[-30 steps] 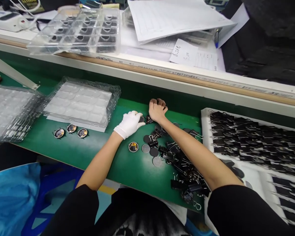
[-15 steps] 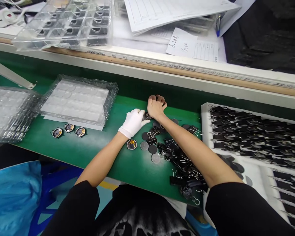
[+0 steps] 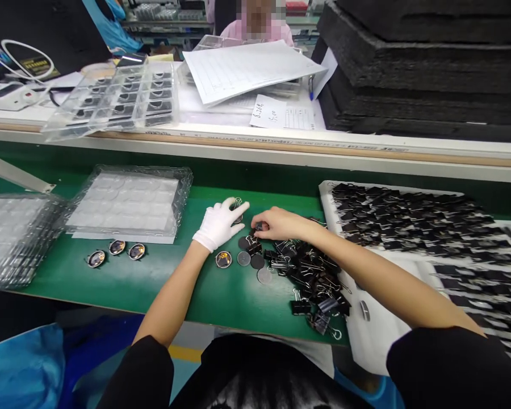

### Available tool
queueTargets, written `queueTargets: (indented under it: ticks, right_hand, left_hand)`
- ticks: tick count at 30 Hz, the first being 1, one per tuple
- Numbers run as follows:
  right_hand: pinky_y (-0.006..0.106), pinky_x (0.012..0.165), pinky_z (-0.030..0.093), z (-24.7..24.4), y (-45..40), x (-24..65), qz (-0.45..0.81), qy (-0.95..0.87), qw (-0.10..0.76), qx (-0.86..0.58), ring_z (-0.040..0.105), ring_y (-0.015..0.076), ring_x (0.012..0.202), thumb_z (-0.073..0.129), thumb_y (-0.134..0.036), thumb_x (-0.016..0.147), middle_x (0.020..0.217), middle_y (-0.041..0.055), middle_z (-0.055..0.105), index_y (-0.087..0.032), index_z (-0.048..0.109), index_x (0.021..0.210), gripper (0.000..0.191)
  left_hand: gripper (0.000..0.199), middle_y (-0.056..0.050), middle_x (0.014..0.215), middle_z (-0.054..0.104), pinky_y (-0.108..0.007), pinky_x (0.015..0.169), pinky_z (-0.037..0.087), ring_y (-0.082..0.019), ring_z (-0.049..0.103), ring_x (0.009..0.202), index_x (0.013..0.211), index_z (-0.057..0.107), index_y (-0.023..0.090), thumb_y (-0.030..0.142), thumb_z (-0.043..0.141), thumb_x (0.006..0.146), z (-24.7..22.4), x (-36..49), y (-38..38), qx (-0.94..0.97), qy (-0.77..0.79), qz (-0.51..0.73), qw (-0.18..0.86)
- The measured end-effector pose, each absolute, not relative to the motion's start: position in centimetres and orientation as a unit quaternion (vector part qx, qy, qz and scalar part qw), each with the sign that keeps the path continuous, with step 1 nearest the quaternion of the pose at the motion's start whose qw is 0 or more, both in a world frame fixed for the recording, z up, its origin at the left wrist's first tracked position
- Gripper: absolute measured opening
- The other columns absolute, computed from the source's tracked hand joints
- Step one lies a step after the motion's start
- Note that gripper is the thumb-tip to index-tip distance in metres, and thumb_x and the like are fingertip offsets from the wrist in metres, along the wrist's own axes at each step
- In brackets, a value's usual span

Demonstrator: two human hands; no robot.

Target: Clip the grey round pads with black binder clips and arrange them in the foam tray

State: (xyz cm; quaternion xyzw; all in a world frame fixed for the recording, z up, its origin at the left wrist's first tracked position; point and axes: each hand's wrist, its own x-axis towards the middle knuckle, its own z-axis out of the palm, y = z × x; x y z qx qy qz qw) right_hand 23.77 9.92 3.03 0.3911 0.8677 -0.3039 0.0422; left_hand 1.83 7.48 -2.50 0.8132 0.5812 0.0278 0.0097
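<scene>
My left hand point(image 3: 217, 226), in a white glove, rests on the green bench with its fingers spread. A binder clip point(image 3: 238, 203) with silver handles stands among those fingertips, partly hidden. My bare right hand point(image 3: 279, 224) is closed, thumb and fingertips pinching a small dark piece point(image 3: 259, 226) whose kind I cannot make out. Below the hands lie dark discs point(image 3: 257, 261) and a clear-looking disc point(image 3: 264, 276). One round watch-like piece point(image 3: 223, 259) with a gold-and-black face lies near my left wrist. A heap of black binder clips point(image 3: 319, 278) spreads beneath my right forearm.
Three similar round pieces point(image 3: 137, 251) lie left, before a clear plastic tray point(image 3: 170, 221) with white paper. More trays point(image 3: 17, 238) are stacked far left. White foam point(image 3: 378, 335) at right bears rows of clips. A shelf edge point(image 3: 238, 142) runs behind; a person point(image 3: 232, 28) sits beyond.
The view has tilted up. My left fingers have spread apart around the clip. My right hand has come down and back toward the discs, and its fingers now pinch a dark piece.
</scene>
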Motion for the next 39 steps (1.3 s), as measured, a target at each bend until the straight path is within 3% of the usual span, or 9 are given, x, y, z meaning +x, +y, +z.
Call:
queueTargets:
  ticks: [4,7,10,14,18,23,29,35,39]
  right_hand:
    - [0.03,0.068,0.046,4.3,9.6,24.6,-0.285,0.875,0.008,0.392,0.069,0.019,0.076,0.056,-0.018,0.09,0.083,0.0015,0.078,-0.024,0.08,0.094,0.026]
    - [0.032,0.074,0.05,5.9,11.1,25.2,-0.254,0.884,-0.043,0.389,0.071,0.0204,0.08,0.057,-0.019,0.09,0.092,0.0021,0.08,-0.023,0.082,0.1,0.027]
    - [0.035,0.089,0.052,6.0,13.4,25.0,-0.207,0.9,-0.078,0.377,0.072,0.0236,0.093,0.058,-0.018,0.09,0.103,0.0047,0.079,-0.022,0.083,0.102,0.028]
    - [0.038,0.1,0.051,3.1,16.1,23.8,-0.242,0.903,-0.082,0.345,0.071,0.0228,0.101,0.058,-0.018,0.089,0.113,0.0065,0.077,-0.02,0.082,0.104,0.028]
    - [0.037,0.101,0.052,0.7,16.9,23.7,-0.278,0.901,-0.06,0.327,0.071,0.0208,0.1,0.06,-0.02,0.087,0.109,0.005,0.077,-0.021,0.082,0.098,0.024]
    - [0.041,0.107,0.046,0.3,16.9,23.0,-0.277,0.88,-0.078,0.377,0.065,0.0247,0.115,0.064,-0.03,0.084,0.123,0.0024,0.071,-0.026,0.078,0.103,0.024]
    - [0.049,0.097,0.047,-1.5,18.2,18.7,-0.217,0.793,-0.105,0.56,0.058,0.0331,0.121,0.019,-0.031,0.104,0.132,0.0142,0.064,-0.022,0.06,0.131,0.05]
    - [0.039,0.094,0.049,-1.2,18.8,17.9,-0.211,0.837,-0.03,0.504,0.066,0.0293,0.106,0.063,-0.047,0.093,0.103,0.0095,0.074,-0.023,0.073,0.093,0.026]
    - [0.043,0.087,0.052,-1.1,17.5,17.6,-0.172,0.815,-0.021,0.553,0.069,0.0338,0.102,0.055,-0.044,0.099,0.1,0.0157,0.074,-0.019,0.075,0.096,0.031]
  left_hand:
    - [0.084,-0.018,0.117,0.065,-0.041,0.085,0.042,-0.035,0.06,0.108,0.149,0.047,0.019,0.07,0.062,0.085,-2.1,1.3,7.6,0.807,0.589,-0.016,0.021]
    - [0.078,-0.017,0.103,0.065,-0.044,0.083,0.04,-0.036,0.06,0.101,0.126,0.064,0.016,0.079,0.059,0.081,-1.6,0.6,7.5,0.795,0.605,-0.036,0.007]
    - [0.068,-0.019,0.112,0.064,-0.046,0.083,0.04,-0.038,0.058,0.107,0.11,0.071,0.018,0.079,0.057,0.082,-1.4,0.1,7.4,0.782,0.622,-0.026,-0.026]
    - [0.071,-0.015,0.141,0.057,-0.043,0.087,0.041,-0.035,0.055,0.118,0.139,0.058,0.026,0.069,0.066,0.084,-2.2,-0.3,7.7,0.807,0.59,0.026,-0.014]
    - [0.053,-0.01,0.123,0.068,-0.04,0.084,0.041,-0.03,0.06,0.108,0.124,0.067,0.025,0.065,0.061,0.09,-3.2,-0.7,8.3,0.818,0.574,0.011,0.041]
    - [0.055,-0.011,0.117,0.068,-0.041,0.084,0.041,-0.031,0.061,0.107,0.122,0.068,0.024,0.067,0.058,0.09,-3.5,-1.0,8.6,0.8,0.598,0.015,0.038]
    - [0.055,-0.011,0.112,0.069,-0.04,0.082,0.041,-0.031,0.062,0.105,0.121,0.069,0.024,0.068,0.06,0.089,-3.6,-0.9,8.6,0.796,0.604,0.018,0.033]
    - [0.055,-0.011,0.113,0.068,-0.04,0.085,0.042,-0.031,0.062,0.107,0.122,0.068,0.024,0.067,0.061,0.088,-3.3,-0.9,8.6,0.782,0.621,0.007,0.054]
    - [0.056,-0.012,0.112,0.068,-0.04,0.086,0.041,-0.031,0.061,0.108,0.121,0.068,0.024,0.068,0.059,0.089,-3.2,-0.8,8.6,0.785,0.617,0.007,0.056]
